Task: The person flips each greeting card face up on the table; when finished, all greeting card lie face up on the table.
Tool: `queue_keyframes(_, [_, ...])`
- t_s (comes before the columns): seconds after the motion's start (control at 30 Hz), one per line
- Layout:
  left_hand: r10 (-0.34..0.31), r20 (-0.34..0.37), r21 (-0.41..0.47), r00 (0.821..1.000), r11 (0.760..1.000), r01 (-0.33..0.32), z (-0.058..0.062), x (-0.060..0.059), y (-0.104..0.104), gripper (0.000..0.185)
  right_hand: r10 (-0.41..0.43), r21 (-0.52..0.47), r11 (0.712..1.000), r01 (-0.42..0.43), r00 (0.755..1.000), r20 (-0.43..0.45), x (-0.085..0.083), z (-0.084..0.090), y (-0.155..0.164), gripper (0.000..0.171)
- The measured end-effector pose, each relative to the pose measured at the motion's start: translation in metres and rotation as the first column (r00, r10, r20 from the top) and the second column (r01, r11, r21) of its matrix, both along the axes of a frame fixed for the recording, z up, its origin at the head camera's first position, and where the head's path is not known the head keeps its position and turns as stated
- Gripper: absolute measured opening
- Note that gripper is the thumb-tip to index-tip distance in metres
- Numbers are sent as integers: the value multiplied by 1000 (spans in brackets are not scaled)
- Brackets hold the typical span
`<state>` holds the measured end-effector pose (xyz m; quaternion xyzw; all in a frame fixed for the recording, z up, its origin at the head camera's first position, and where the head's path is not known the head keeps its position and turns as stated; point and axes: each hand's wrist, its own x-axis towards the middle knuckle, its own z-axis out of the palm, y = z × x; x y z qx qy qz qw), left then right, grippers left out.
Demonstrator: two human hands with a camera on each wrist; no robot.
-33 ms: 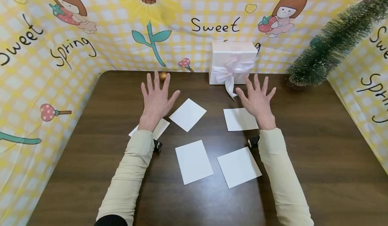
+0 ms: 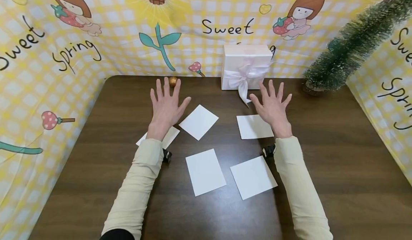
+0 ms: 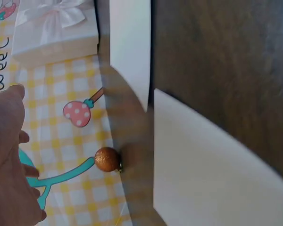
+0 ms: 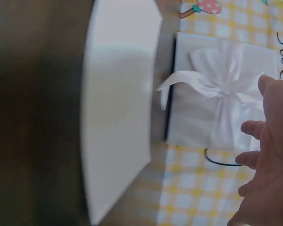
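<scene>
Fingers spread, my left hand (image 2: 165, 109) is held out over the left part of the table, holding nothing. Its wrist partly covers a white card (image 2: 171, 137). Another white card (image 2: 199, 122) lies just right of that hand. My right hand (image 2: 273, 109) is likewise spread and holds nothing, partly over a white card (image 2: 254, 127). Two larger white cards, a left one (image 2: 206, 172) and a right one (image 2: 254, 177), lie nearer the front between the forearms. Behind the right hand stands a white gift box (image 4: 193, 117) with a ribbon bow (image 2: 246, 72).
A small copper-coloured ball (image 3: 107, 159) sits at the table's back edge, beyond the left fingertips. A small frosted artificial tree (image 2: 341, 61) stands at the back right. Yellow checked cloth (image 2: 122, 54) with printed pictures surrounds the brown wooden table (image 2: 80, 182).
</scene>
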<state>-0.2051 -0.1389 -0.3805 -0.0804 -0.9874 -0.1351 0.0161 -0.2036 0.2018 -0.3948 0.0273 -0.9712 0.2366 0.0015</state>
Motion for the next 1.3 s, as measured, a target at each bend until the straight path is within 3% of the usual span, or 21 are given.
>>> queue_keyframes(0.13, [-73, 20, -16, 997, 997, 73, -4, 2, 17, 68, 1, 9, 1000, -1, 1000, -18, 5, 9, 4, 73])
queue_keyframes(0.23, [-218, 46, -61, 975, 973, 221, -4, 7, 45, 59, 34, 37, 999, -32, 997, -69, 12, 24, 4, 69])
queue_keyframes(0.3, [-335, 69, -102, 940, 935, 341, -3, 12, 68, 54, 87, 80, 994, -80, 992, -87, 19, 33, 5, 67])
queue_keyframes(0.4, [-484, 110, -165, 868, 853, 496, -6, 19, 99, 49, 210, 177, 964, -200, 977, -40, 28, 39, 7, 64])
queue_keyframes(0.47, [-530, 151, -196, 834, 811, 551, -9, 22, 114, 48, 284, 226, 933, -280, 959, 14, 32, 38, 10, 66])
queue_keyframes(0.53, [-541, 197, -222, 818, 788, 574, -13, 24, 125, 48, 339, 257, 902, -346, 938, 72, 36, 33, 15, 68])
queue_keyframes(0.7, [-514, 280, -260, 811, 772, 580, -21, 26, 141, 50, 393, 273, 860, -431, 901, 186, 43, 16, 32, 76])
queue_keyframes(0.87, [-529, 310, -251, 790, 756, 605, -29, 26, 149, 51, 405, 284, 842, -459, 885, 229, 49, 6, 45, 81])
queue_keyframes(1.1, [-524, 283, -232, 803, 775, 588, -33, 26, 150, 51, 465, 333, 807, -488, 872, 151, 50, -2, 50, 72])
queue_keyframes(1.3, [-536, 270, -236, 800, 768, 595, -34, 26, 151, 50, 562, 409, 742, -531, 826, 51, 53, -10, 56, 47])
